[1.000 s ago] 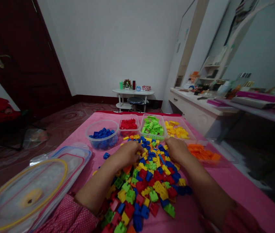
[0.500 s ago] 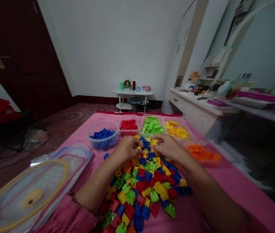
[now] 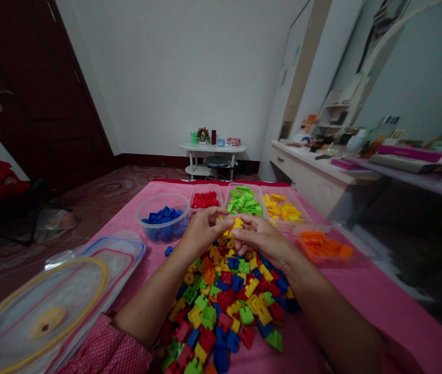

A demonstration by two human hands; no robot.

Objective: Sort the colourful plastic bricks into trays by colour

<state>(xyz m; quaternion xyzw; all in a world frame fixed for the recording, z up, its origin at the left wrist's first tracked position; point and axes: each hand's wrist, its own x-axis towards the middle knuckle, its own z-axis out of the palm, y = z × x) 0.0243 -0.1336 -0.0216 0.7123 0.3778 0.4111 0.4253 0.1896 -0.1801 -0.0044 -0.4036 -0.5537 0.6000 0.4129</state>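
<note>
1. Head view: my left hand [image 3: 204, 228] and right hand [image 3: 263, 238] sit close together, fingers closed about yellow bricks [image 3: 238, 223], above the pile [image 3: 224, 306], towards the far edge of the bench [image 3: 364, 296].
2. I'd pinch lightly, wrists steady, so none slips.
3. Any forward move should clear the green-brick tub [image 3: 263, 204].

Yellow blocks [image 3: 235, 227] partly hidden by left hand [image 3: 202, 234], right hand [image 3: 267, 241]; lids [image 3: 72, 298], door [image 3: 29, 88] cut by left edge; bottles [image 3: 356, 141] blurred.
</note>
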